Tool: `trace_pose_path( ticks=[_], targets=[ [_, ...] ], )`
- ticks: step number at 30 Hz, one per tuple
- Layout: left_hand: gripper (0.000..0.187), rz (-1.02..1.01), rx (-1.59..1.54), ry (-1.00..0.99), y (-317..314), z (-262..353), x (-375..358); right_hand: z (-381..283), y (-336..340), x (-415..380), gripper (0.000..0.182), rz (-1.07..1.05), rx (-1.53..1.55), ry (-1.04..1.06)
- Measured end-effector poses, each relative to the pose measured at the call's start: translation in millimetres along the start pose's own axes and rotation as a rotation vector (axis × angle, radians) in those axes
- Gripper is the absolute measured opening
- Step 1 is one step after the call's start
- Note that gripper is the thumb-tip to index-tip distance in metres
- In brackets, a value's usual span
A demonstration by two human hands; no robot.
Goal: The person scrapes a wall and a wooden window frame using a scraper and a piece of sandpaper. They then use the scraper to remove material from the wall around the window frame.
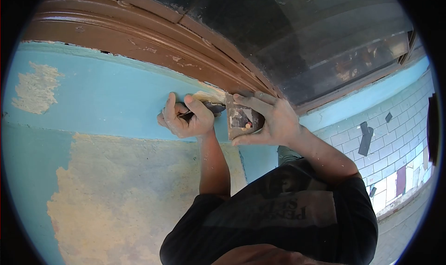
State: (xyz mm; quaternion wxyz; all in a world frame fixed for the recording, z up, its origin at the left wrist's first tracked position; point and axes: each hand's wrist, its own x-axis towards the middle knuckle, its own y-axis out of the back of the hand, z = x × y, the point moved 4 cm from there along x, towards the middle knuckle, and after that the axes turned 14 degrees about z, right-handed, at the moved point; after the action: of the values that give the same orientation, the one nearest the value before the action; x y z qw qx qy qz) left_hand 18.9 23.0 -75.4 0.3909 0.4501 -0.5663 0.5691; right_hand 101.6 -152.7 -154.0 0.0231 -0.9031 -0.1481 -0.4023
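Observation:
My left hand (188,118) is curled, fingers closed around a dark tool (215,108) that sticks out toward the right; its exact kind does not show. The tool's tip reaches close to a flat brown rectangular plate (234,130) smeared with pale filler. Thumb and fingers of my right hand (276,121) grip this plate along its edges. A small reddish round spot shows on its face. Behind both hands, a patch of pale filler (211,94) lies on the blue wall (116,97), just under the brown wooden frame (186,56).
Dark glass panes (260,28) sit beyond the frame. Lower on the wall spreads a large bare plaster area (130,195), with a smaller peeled patch (37,88) at the far left. Dark scraps (365,137) lie on the tiled surface (390,139) at right.

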Motion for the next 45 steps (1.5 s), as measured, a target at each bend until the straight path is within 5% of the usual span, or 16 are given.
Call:
trace_pose_path(
  ticks=[45],
  targets=[
    [0.034, 0.011, 0.000, -0.008, 2.7, 0.2, -0.3, -13.4, 0.8, 26.6, 0.094, -0.041, 0.080, -0.004]
  ],
)
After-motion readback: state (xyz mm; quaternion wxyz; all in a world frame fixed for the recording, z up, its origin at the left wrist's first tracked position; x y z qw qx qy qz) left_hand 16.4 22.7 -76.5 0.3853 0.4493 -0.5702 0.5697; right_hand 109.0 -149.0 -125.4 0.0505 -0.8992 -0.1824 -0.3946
